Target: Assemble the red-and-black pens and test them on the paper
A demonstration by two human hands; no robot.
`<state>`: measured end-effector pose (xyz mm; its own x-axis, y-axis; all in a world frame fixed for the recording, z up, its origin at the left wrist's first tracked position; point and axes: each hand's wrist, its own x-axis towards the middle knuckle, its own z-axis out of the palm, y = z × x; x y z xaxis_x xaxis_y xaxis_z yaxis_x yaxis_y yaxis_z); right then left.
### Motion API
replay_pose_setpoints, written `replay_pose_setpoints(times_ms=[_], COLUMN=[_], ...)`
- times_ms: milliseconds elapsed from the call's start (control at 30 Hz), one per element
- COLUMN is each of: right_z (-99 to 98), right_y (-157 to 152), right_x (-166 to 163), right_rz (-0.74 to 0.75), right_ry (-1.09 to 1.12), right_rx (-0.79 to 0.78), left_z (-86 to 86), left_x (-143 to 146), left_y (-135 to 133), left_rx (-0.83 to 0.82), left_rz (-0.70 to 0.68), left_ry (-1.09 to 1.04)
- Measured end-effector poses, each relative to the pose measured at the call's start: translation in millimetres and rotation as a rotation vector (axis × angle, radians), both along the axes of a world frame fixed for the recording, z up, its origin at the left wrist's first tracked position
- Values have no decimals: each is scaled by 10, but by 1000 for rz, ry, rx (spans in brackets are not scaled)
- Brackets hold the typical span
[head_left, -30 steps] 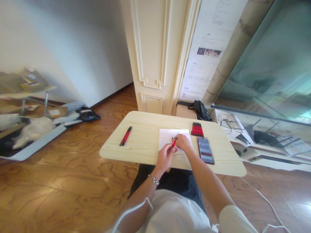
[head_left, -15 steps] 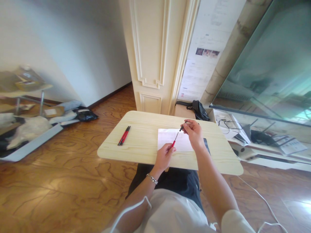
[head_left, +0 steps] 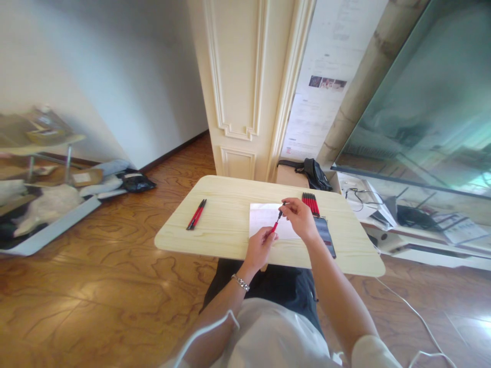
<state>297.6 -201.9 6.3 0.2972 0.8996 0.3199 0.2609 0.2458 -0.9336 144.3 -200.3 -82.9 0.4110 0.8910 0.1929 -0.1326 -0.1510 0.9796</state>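
Note:
My left hand is closed around the red barrel of a pen, tilted up and to the right. In the fingertips of my right hand is the black upper part of that pen, pinched just above the barrel. A short thin piece shows between the two parts. Both hands are over a white sheet of paper on the table. Beyond my right hand lies a row of several red and black pens. Near my right forearm lies a dark phone.
The pale wooden table has rounded corners. Two red and black pens lie on its left part. A black bag rests behind the far edge. A large dark screen stands at right, and a white cable runs along the floor.
My right hand has moved left and down, bringing the black part closer to the red barrel. The row of pens and the phone are now uncovered. My left hand stays in place.

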Motion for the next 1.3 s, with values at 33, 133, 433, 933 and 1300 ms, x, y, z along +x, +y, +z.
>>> replay_pose_setpoints(times_ms=[33, 133, 433, 933, 1300], right_z=[-39, -133, -153, -207, -429], right_y=[-10, -29, -58, -117, -161], right_x=[-14, -44, -15, 0, -220], right_rz=[8, 11, 78, 98, -195], right_ry=[-11, -11, 112, 102, -43], right_rx=[-12, -30, -62, -76, -62], left_z=[-2, 3, 76, 69, -5], left_x=[3, -2, -60, -84, -17], left_y=[-1, -4, 1, 51, 47], left_rx=[-13, -37, -30, -131, -93], left_rz=[-6, -30, -144, -228, 14], left_ry=[-17, -45, -50, -132, -126])
